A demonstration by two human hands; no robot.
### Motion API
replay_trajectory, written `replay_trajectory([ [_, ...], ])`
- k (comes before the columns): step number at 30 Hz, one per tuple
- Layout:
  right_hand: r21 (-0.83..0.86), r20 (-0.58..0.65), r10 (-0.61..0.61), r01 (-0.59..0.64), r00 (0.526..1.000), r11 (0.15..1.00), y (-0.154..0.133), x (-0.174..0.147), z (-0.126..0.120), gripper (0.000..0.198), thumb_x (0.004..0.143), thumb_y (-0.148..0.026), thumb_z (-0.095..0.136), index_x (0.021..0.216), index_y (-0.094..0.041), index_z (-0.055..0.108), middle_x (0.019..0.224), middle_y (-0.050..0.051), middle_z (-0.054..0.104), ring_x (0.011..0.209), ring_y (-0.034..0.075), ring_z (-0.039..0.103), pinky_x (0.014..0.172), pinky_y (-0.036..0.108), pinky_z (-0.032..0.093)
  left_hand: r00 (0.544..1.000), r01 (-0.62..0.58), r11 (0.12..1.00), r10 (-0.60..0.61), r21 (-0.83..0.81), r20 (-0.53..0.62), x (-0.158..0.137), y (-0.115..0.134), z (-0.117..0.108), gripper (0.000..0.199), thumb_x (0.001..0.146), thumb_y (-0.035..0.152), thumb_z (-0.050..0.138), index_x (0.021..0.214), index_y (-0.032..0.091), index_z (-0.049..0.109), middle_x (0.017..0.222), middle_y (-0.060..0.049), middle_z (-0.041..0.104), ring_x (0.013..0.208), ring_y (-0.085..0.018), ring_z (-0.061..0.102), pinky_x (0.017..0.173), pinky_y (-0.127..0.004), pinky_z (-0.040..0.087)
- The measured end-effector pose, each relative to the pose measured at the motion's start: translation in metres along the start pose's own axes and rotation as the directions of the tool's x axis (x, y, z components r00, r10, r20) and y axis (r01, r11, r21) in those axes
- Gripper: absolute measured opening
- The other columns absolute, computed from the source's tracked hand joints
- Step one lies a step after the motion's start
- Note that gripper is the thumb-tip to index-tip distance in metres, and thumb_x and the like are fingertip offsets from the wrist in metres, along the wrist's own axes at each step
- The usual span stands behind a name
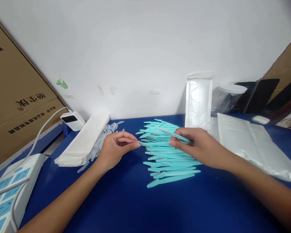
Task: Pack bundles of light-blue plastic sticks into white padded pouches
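Many teal eyebrow razors (pixel 171 178) lie in a long overlapping row on the blue table, their blade ends towards the left. My right hand (pixel 196 142) is closed over the right part of the row, holding eyebrow razors (pixel 176 134) between thumb and fingers; how many is unclear. At the left end of the row, my left hand (pixel 118 147) pinches a small translucent blade cap (pixel 141 143) between thumb and forefinger. The cap is close to the razor tips, and I cannot tell whether it touches one. Loose translucent caps (pixel 94 151) are heaped behind my left hand.
White flat sleeves (pixel 83 139) are stacked at the left, near a white device (pixel 73 120) with a cable and a power strip (pixel 21 184). Bubble mailers (pixel 252 145) lie right; another bubble mailer (pixel 199 100) leans on the wall. A lidded jar (pixel 229 97) stands behind.
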State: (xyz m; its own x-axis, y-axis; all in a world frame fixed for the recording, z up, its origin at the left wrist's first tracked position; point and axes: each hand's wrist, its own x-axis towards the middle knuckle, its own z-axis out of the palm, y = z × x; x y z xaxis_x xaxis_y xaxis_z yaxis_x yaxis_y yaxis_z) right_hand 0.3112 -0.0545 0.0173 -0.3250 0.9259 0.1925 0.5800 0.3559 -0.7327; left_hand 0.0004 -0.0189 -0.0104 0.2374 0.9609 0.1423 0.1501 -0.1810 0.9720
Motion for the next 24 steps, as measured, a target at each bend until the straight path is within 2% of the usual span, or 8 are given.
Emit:
replay_trajectory([
  [6,0.036,-0.026,-0.021,0.022,0.999,0.999,-0.002,0.001,0.017,0.047,0.103,-0.053,0.061,0.072,-0.022,0.044,0.070,-0.005,0.039,0.065,0.014,0.036,0.059,0.028,0.032,1.000,0.026,0.999,-0.026,-0.021,-0.011,-0.003,0.001,0.007,0.030,0.070,0.035,0.098,0.084,0.019,0.076,0.078,-0.004,0.084,0.071,-0.018,0.078,0.068,-0.025,0.058],
  [10,0.034,-0.003,-0.023,0.024,1.000,0.999,-0.001,-0.002,0.023,0.042,0.105,-0.053,0.058,0.078,-0.023,0.050,0.071,-0.005,0.045,0.066,0.014,0.040,0.060,0.028,0.034,0.999,0.045,0.998,-0.045,-0.034,0.005,-0.005,0.001,0.009,0.029,0.071,0.034,0.098,0.082,0.019,0.075,0.075,-0.003,0.083,0.067,-0.017,0.076,0.064,-0.024,0.057],
  [12,-0.003,0.062,-0.039,0.039,0.997,0.999,-0.004,-0.004,0.022,0.037,0.107,-0.054,0.055,0.086,-0.023,0.056,0.072,-0.004,0.051,0.065,0.014,0.044,0.060,0.028,0.034,0.999,0.041,0.999,-0.041,-0.010,0.026,-0.008,0.004,0.012,0.028,0.071,0.033,0.098,0.081,0.019,0.076,0.073,-0.003,0.082,0.066,-0.017,0.076,0.063,-0.024,0.057],
  [15,-0.092,0.222,-0.069,0.091,0.973,0.992,-0.012,-0.009,0.021,0.034,0.110,-0.054,0.049,0.100,-0.024,0.061,0.073,-0.003,0.058,0.061,0.015,0.050,0.059,0.029,0.033,0.996,0.027,0.999,-0.030,0.035,0.082,-0.013,0.011,0.019,0.026,0.072,0.032,0.097,0.083,0.019,0.078,0.077,-0.004,0.083,0.070,-0.020,0.078,0.067,-0.027,0.060],
  [19,-0.238,0.340,-0.091,0.179,0.936,0.955,-0.018,-0.012,0.021,0.038,0.113,-0.049,0.042,0.087,-0.024,0.054,0.070,0.000,0.060,0.062,0.019,0.056,0.059,0.031,0.030,0.993,-0.024,0.993,0.011,0.114,0.115,-0.019,0.017,0.024,0.020,0.077,0.032,0.093,0.085,0.019,0.080,0.084,-0.006,0.084,0.079,-0.023,0.080,0.075,-0.030,0.061],
  [22,-0.240,0.334,-0.100,0.187,0.937,0.953,-0.013,-0.010,0.022,0.029,0.113,-0.039,0.040,0.090,-0.025,0.050,0.078,0.004,0.067,0.068,0.022,0.063,0.062,0.031,0.036,0.991,-0.099,0.977,0.081,0.190,0.103,-0.019,0.015,0.022,0.023,0.081,0.037,0.091,0.096,0.023,0.081,0.091,-0.005,0.084,0.083,-0.023,0.078,0.075,-0.032,0.061],
  [24,-0.201,0.259,-0.096,0.151,0.961,0.968,-0.005,-0.008,0.019,0.024,0.112,-0.036,0.038,0.096,-0.025,0.052,0.085,0.006,0.071,0.074,0.024,0.067,0.066,0.032,0.043,0.987,-0.161,0.952,0.150,0.261,0.064,-0.016,0.012,0.018,0.026,0.086,0.040,0.087,0.107,0.025,0.081,0.103,-0.005,0.083,0.085,-0.022,0.077,0.076,-0.032,0.060],
])
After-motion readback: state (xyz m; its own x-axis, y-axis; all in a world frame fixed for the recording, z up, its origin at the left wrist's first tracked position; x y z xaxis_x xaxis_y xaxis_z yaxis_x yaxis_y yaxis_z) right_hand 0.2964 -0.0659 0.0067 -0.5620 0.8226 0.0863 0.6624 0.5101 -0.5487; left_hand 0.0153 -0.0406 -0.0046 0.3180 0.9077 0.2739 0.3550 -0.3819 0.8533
